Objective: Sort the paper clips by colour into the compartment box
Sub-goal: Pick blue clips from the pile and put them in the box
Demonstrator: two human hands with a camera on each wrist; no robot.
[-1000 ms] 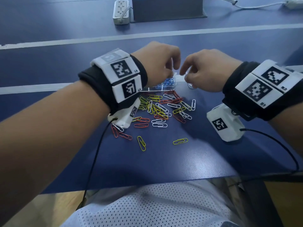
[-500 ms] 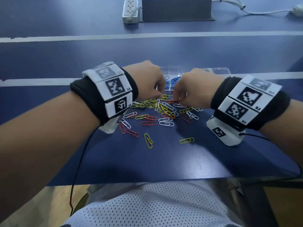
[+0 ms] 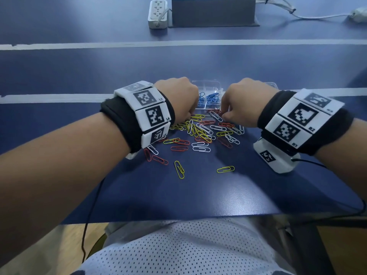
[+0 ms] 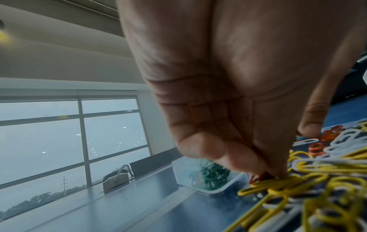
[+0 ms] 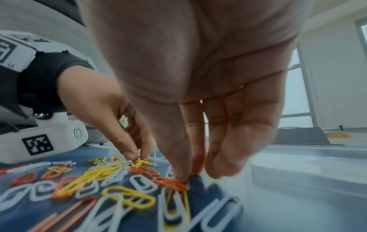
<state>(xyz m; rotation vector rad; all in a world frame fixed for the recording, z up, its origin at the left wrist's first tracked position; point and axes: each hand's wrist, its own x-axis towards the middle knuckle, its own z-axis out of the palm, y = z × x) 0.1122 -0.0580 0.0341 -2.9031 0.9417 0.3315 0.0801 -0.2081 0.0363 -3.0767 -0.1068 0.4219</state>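
The blue table (image 3: 198, 195) carries everything, and its near edge is the first worry: a yellow clip (image 3: 225, 169) lies apart from the rest on the near side, and a careless sweep of a forearm could, I think, send it to the floor. Farther off sits the clear compartment box (image 3: 206, 84), just beyond the heap, with blue clips (image 3: 210, 97) in its near cells and green ones (image 4: 213, 177) in another cell, as the left wrist view shows; it looks light, so a knuckle bumping its wall might slide it or jumble the sorted colours. Between box and body spreads the loose pile of paper clips (image 3: 204, 132), red, yellow and white, many overlapping, and there lies the likeliest trouble: clips hooked into one another would come up as a chain and drop the wrong colour into a cell. The left hand (image 3: 178, 100) is at the pile's far left edge, its fingertips (image 4: 274, 171) pinched down on a red clip (image 4: 258, 179) that sits right against a knot of yellow ones, which could easily ride along. The right hand (image 3: 244, 104) works the far right edge, thumb and forefinger closed on an orange-red clip (image 5: 170, 183) lying flat on the table; a thin wire like that may slip or flick away if the pinch is shallow.
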